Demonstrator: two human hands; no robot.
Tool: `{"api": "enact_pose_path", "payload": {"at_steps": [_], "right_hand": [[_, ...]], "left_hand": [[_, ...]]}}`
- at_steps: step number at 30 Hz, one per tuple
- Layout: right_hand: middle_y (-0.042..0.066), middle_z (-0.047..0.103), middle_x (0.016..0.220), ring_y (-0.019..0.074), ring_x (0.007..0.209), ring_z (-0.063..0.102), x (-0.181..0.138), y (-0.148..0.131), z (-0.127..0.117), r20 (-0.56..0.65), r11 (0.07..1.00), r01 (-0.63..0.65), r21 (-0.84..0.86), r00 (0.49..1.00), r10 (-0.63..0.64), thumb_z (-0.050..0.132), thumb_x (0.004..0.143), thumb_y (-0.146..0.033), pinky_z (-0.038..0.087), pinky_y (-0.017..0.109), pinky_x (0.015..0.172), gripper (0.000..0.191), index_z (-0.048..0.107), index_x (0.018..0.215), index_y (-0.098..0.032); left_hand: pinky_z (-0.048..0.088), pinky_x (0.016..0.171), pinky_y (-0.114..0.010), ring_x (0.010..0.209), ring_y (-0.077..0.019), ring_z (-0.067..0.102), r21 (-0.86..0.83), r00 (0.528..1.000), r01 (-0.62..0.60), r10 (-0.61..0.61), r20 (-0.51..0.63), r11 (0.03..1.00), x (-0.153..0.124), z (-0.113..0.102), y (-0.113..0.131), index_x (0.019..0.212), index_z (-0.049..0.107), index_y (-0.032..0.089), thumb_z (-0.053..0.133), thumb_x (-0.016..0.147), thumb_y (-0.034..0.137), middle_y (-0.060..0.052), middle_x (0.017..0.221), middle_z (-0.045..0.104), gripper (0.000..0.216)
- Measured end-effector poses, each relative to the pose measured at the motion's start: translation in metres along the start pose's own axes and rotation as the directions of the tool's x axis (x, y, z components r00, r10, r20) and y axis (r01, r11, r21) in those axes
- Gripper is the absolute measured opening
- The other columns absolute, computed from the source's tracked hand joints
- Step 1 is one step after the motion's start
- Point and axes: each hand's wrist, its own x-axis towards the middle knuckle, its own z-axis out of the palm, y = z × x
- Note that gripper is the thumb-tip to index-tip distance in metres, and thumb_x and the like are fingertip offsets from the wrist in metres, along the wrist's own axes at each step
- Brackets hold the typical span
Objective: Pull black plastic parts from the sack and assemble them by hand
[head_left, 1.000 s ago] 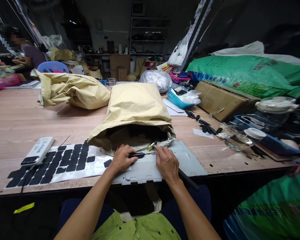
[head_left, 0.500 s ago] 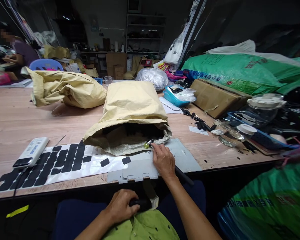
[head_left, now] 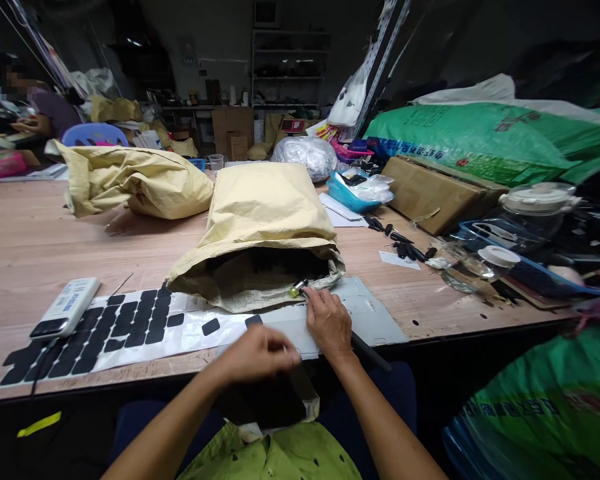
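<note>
My right hand (head_left: 329,322) is closed around a long black rod (head_left: 370,352) on the grey board (head_left: 375,310). Its shiny metal end with a yellow-green tip (head_left: 296,291) points at the open mouth of a tan paper sack (head_left: 267,200). Dark contents show inside that sack. My left hand (head_left: 257,353) hovers at the table edge, slightly blurred, fingers loosely bent and nothing visible in them. Below it, an open bag (head_left: 310,400) with a dark inside lies on my lap. Black rounded-square stickers (head_left: 145,317) lie on a white sheet to the left.
A white device (head_left: 66,307) with a cable stands at the left. Behind lies a second tan sack (head_left: 145,180). On the right are small black parts (head_left: 407,247), a cardboard box (head_left: 440,193), a lidded jar (head_left: 537,207) and green sacks (head_left: 480,137). A person (head_left: 53,113) sits far left.
My left hand has lifted from a black thing at my lap and moved up to the table edge. My right hand and the rod stay almost in place.
</note>
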Motion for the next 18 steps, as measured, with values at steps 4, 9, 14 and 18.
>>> {"api": "enact_pose_path", "payload": {"at_steps": [4, 9, 14, 18], "right_hand": [[0.005, 0.062, 0.09, 0.0194, 0.082, 0.049, 0.001, 0.0, -0.001, -0.002, 1.0, 0.004, 0.005, 1.0, -0.004, 0.048, 0.093, -0.016, 0.034, 0.031, 0.072, 0.031, 0.065, 0.118, -0.023], [0.005, 0.062, 0.09, 0.0195, 0.083, 0.049, 0.002, 0.0, -0.002, 0.01, 1.0, -0.002, 0.02, 1.0, 0.002, 0.049, 0.092, -0.016, 0.034, 0.031, 0.072, 0.032, 0.065, 0.118, -0.024], [0.006, 0.063, 0.092, 0.0194, 0.082, 0.049, 0.003, -0.001, -0.001, 0.013, 0.999, -0.009, 0.034, 1.0, 0.009, 0.048, 0.092, -0.016, 0.034, 0.031, 0.071, 0.032, 0.065, 0.118, -0.024], [0.005, 0.062, 0.091, 0.0196, 0.083, 0.049, 0.003, -0.001, -0.002, 0.016, 0.999, -0.015, 0.03, 1.0, 0.015, 0.048, 0.092, -0.017, 0.034, 0.031, 0.072, 0.032, 0.065, 0.118, -0.024]], "left_hand": [[0.051, 0.078, -0.037, 0.085, -0.0271, 0.068, 0.083, 0.717, 0.208, -0.094, -0.691, 0.975, 0.068, -0.067, 0.016, 0.09, 0.073, 0.014, 0.059, 0.088, 0.036, -0.01, 0.087, 0.073, 0.026], [0.025, 0.116, -0.048, 0.138, -0.0334, 0.039, 0.147, 0.583, 0.19, 0.009, -0.812, 0.971, 0.125, -0.105, 0.002, 0.108, 0.067, 0.018, 0.06, 0.089, 0.024, -0.013, 0.118, 0.066, 0.021], [0.024, 0.117, -0.049, 0.143, -0.0342, 0.032, 0.095, 0.586, 0.212, -0.049, -0.808, 0.973, 0.127, -0.109, -0.008, 0.113, 0.064, 0.017, 0.064, 0.085, 0.02, -0.014, 0.13, 0.06, 0.028], [0.047, 0.096, -0.043, 0.111, -0.0332, 0.062, 0.08, 0.635, 0.224, -0.083, -0.768, 0.971, 0.096, -0.095, -0.015, 0.105, 0.068, 0.013, 0.071, 0.077, 0.021, -0.013, 0.104, 0.071, 0.029]]}}
